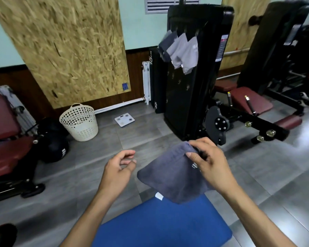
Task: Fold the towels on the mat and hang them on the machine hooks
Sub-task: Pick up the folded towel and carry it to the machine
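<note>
The right hand (210, 164) has a folded grey towel (169, 177) pinched at its top edge, thumb and fingers (197, 146) closed on the hem, so the cloth hangs down and away below them, its white tag dangling at the low corner. Under that hanging corner lies the blue mat (161, 223), and no other towel shows on the part of it in view. The left hand (119, 168) floats just beside the towel's left edge, holding nothing, its fingers loosely curled and parted, not touching the cloth. Well beyond the fingertips stands the black machine (191, 97), and up on its panel three grey towels (181, 50) already hang in a row from hooks. Lower on the same panel a few small bare hooks (179, 82) can be made out, though they are blurred. By my reckoning the job is well along: several towels are up, this one looks folded and ready, and what remains is to carry it across and hang it on a free hook. Whether more towels wait elsewhere I cannot say. A white basket (79, 122) sits on the floor far off to the left of the free hand.
</note>
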{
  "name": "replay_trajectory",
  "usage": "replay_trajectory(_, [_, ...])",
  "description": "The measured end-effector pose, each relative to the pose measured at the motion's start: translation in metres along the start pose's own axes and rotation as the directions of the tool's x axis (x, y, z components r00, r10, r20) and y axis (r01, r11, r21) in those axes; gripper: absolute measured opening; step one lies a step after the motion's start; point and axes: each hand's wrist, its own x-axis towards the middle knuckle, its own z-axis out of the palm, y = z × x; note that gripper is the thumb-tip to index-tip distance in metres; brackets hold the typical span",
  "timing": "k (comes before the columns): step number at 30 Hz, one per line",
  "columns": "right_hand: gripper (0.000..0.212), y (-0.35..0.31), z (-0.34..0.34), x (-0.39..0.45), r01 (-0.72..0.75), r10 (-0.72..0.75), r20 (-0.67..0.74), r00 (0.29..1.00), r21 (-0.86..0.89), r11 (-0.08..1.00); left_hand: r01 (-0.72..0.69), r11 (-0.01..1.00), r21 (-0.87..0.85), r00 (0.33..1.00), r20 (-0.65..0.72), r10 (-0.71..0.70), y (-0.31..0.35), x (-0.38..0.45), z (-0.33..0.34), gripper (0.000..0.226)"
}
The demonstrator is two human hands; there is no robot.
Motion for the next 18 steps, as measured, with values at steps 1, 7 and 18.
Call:
replay_trajectory(1, [0.023,0.003,-0.001,0.008,-0.040,0.041,-0.017,0.999,0.041,0.998,-0.003,1.000,-0.002,1.000,0.006,0.003,0.003,0.011,0.005,0.028])
replay_trajectory(7, [0.026,0.046,-0.010,0.073,-0.228,0.240,-0.055,0.969,0.176,0.958,0.015,1.000,0.012,0.999,0.032,-0.015,0.011,0.099,0.049,0.031])
replay_trajectory(18, [0.017,0.142,0.021,0.232,-0.289,0.300,-0.001,0.954,0.263,0.920,0.131,0.989,-0.066,0.991,0.004,-0.131,-0.008,0.279,0.132,0.024])
